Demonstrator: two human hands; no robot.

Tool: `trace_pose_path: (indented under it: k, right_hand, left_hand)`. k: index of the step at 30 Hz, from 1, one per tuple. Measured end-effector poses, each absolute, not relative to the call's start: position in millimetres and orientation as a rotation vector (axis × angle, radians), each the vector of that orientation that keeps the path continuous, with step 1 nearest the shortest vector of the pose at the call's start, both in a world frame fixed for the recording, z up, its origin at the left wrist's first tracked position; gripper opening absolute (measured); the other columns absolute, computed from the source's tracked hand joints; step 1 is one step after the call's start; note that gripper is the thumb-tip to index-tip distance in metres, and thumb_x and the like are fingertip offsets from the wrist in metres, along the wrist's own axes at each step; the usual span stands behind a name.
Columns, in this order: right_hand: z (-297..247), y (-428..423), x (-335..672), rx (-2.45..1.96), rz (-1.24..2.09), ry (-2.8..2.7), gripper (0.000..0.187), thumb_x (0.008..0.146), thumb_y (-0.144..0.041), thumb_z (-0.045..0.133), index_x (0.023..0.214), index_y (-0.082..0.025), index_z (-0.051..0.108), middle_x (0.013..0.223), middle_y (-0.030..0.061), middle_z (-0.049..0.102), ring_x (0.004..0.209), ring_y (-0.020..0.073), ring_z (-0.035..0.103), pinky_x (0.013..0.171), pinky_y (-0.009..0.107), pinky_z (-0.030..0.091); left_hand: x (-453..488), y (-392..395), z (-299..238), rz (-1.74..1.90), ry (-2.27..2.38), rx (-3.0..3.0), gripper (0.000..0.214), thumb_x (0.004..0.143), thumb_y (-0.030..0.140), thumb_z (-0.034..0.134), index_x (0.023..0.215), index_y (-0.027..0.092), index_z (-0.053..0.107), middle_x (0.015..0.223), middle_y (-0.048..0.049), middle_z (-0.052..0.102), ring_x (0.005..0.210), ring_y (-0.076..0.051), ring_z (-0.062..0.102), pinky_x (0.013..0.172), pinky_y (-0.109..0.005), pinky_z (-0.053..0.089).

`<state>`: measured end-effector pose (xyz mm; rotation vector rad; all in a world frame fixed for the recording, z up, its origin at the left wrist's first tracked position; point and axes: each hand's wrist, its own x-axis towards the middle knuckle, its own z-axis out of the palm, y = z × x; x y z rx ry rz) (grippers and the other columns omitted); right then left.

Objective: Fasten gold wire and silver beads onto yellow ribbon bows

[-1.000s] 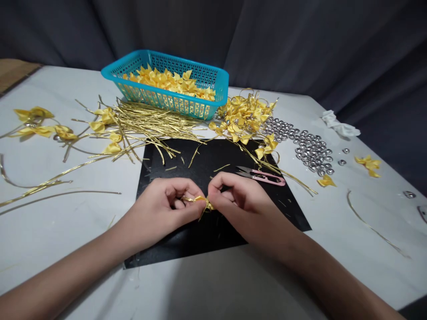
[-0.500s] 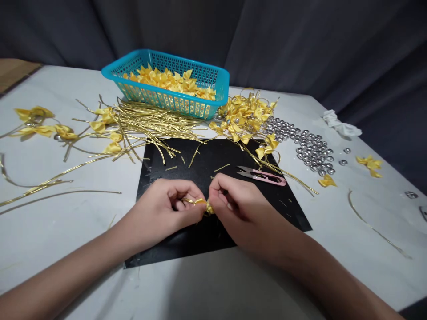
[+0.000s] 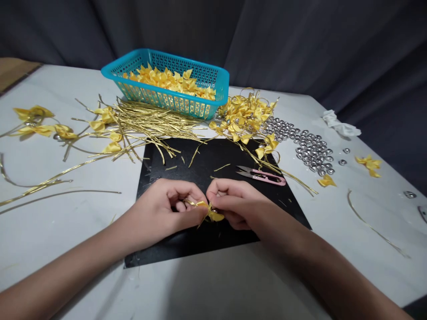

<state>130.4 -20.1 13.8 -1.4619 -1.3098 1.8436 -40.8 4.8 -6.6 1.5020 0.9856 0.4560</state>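
Note:
Over a black mat (image 3: 196, 155), both hands meet at a small yellow ribbon bow (image 3: 215, 216) with gold cord. My left hand (image 3: 176, 205) pinches the bow from the left, and a strand of gold cord shows inside its curled fingers. My right hand (image 3: 238, 202) is closed at the bow's right side, thumb and forefinger pinching at its middle. Part of the bow hides behind the fingertips. Pink-handled thread snips (image 3: 262, 174) lie on the mat just beyond my right hand.
Behind the mat stands a blue basket (image 3: 220, 91) of yellow bows. Gold cords (image 3: 156, 120) lie before it. A pile of corded bows (image 3: 248, 113) and many silver bells (image 3: 313, 151) are to the right. Finished-looking bows (image 3: 36, 129) lie left. White cloth (image 3: 340, 124) sits far right.
My right hand has turned and shifted slightly, its fingers now below the thumb, and more of the yellow bow shows. My left hand has barely moved.

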Motion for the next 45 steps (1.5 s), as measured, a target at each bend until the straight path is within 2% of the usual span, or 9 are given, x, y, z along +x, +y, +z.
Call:
trace_pose_path:
  k: [7,18,24,29,34,37,39,42,45]
  right_hand:
    - [15.8,-17.7,130.8,-1.410,2.076,-0.998,0.011,0.075,-0.021,0.050,0.068,-0.018,0.042,0.045,-0.0107,0.023,0.041,0.0037,0.010,0.038,0.017,0.010]
    - [14.4,-18.1,130.7,-1.429,2.070,-1.073,0.010,0.076,-0.021,0.048,0.069,-0.018,0.043,0.050,-0.0096,0.025,0.042,0.0038,0.013,0.039,0.017,0.012]
    - [17.0,-24.9,127.4,-1.563,1.550,-1.529,0.014,0.084,-0.023,0.043,0.071,-0.018,0.043,0.059,-0.0063,0.033,0.050,0.0060,0.027,0.043,0.019,0.022]
    - [16.4,-27.8,127.1,-1.415,0.979,-1.979,0.019,0.086,-0.016,0.039,0.068,-0.018,0.040,0.062,-0.0042,0.038,0.055,0.0077,0.035,0.052,0.021,0.029]
    - [11.6,-27.5,130.6,-1.336,0.749,-2.235,0.012,0.085,-0.013,0.037,0.075,-0.017,0.043,0.072,0.0001,0.046,0.061,0.0100,0.040,0.054,0.023,0.030]
    - [9.6,-27.8,130.0,-1.319,0.763,-2.167,0.013,0.086,-0.015,0.039,0.075,-0.016,0.046,0.068,-0.0009,0.045,0.058,0.0089,0.039,0.053,0.022,0.030]
    - [10.2,-27.5,127.9,-1.355,0.864,-1.975,0.014,0.085,-0.018,0.042,0.072,-0.017,0.046,0.060,-0.0042,0.039,0.052,0.0071,0.035,0.049,0.020,0.028]
    - [13.8,-25.0,123.8,-1.491,1.173,-1.548,0.014,0.084,-0.026,0.046,0.073,-0.017,0.047,0.054,-0.0075,0.032,0.043,0.0045,0.028,0.040,0.017,0.023]
    - [16.7,-21.4,121.2,-1.535,1.473,-1.281,0.013,0.080,-0.029,0.054,0.075,-0.016,0.052,0.057,-0.0074,0.037,0.039,0.0022,0.029,0.036,0.016,0.020]
  left_hand:
    - [-40.1,4.7,-6.9,0.421,1.009,1.493,0.008,0.066,0.023,0.061,0.065,0.015,0.065,0.050,0.0030,0.051,0.045,-0.007,0.041,0.042,-0.013,0.031]
    - [-38.8,5.6,-5.6,0.441,1.007,1.465,0.010,0.066,0.025,0.063,0.064,0.015,0.064,0.050,0.0033,0.051,0.044,-0.006,0.040,0.040,-0.013,0.031]
    - [-36.4,7.0,-6.1,0.563,1.042,1.412,0.011,0.069,0.024,0.063,0.064,0.015,0.062,0.051,0.0033,0.054,0.046,-0.006,0.045,0.042,-0.012,0.035]
    - [-35.6,8.2,-4.7,0.628,1.016,1.359,0.009,0.071,0.021,0.062,0.064,0.015,0.062,0.054,0.0032,0.058,0.048,-0.006,0.051,0.045,-0.011,0.041]
    - [-39.3,8.8,-5.8,0.655,0.987,1.351,0.015,0.075,0.021,0.061,0.061,0.015,0.061,0.053,0.0044,0.058,0.047,-0.004,0.051,0.046,-0.008,0.041]
    - [-39.2,9.8,-7.1,0.676,0.993,1.353,0.016,0.075,0.020,0.062,0.060,0.015,0.060,0.052,0.0050,0.058,0.047,-0.003,0.050,0.046,-0.006,0.040]
    - [-38.1,10.3,-7.6,0.675,0.994,1.338,0.015,0.073,0.020,0.063,0.060,0.014,0.060,0.052,0.0052,0.059,0.046,-0.003,0.051,0.045,-0.006,0.040]
    - [-37.1,10.1,-7.4,0.648,0.980,1.310,0.013,0.072,0.020,0.065,0.061,0.014,0.060,0.053,0.0049,0.060,0.045,-0.003,0.051,0.045,-0.007,0.041]
    - [-38.4,8.9,-7.1,0.641,0.970,1.300,0.012,0.072,0.019,0.065,0.062,0.014,0.061,0.053,0.0044,0.060,0.046,-0.003,0.051,0.045,-0.007,0.041]
